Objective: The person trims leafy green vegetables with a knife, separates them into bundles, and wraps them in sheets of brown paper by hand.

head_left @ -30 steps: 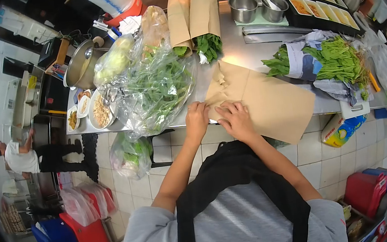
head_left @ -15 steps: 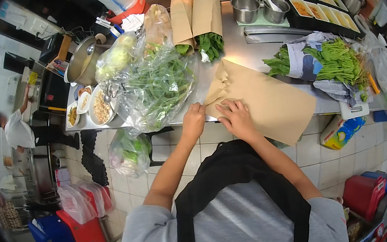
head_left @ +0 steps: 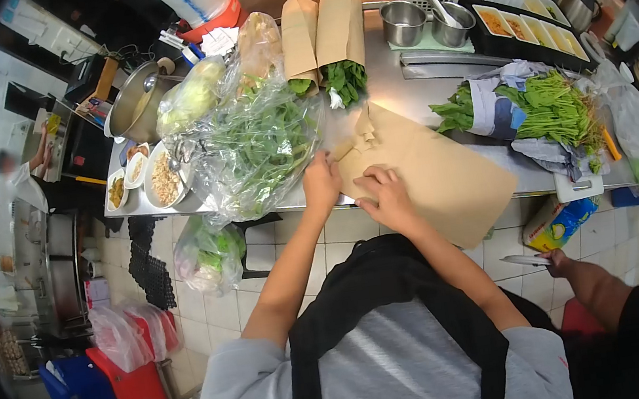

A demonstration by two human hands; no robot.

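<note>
Left hand [head_left: 322,183]: drawn narrow, its fingers seeming to pinch the left edge of the brown paper sheet [head_left: 439,169].
Right hand [head_left: 386,196]: palm down on that sheet, fingers loosely apart, gripping nothing that I can see from here.
Steel table [head_left: 381,72]: carries everything laid out in front of the worker.
Sheet: on the table's near side, one corner hanging over the edge; mostly flat, with no greens on it, so I judge this piece barely begun.
Bagged greens [head_left: 265,142]: in clear plastic, just left of the sheet; no brown paper shows around them.
Bunched greens [head_left: 547,104]: off to the right, banded in printed paper, stems bare; these look unfinished beside the rolled ones.
Paper-wrapped bundles [head_left: 338,26]: two, side by side beyond the sheet, leaves poking from the near ends; I take these as done.
Torn flap [head_left: 368,137]: ragged and crumpled near the sheet's upper left; whether it is coming off, I cannot tell.
</note>
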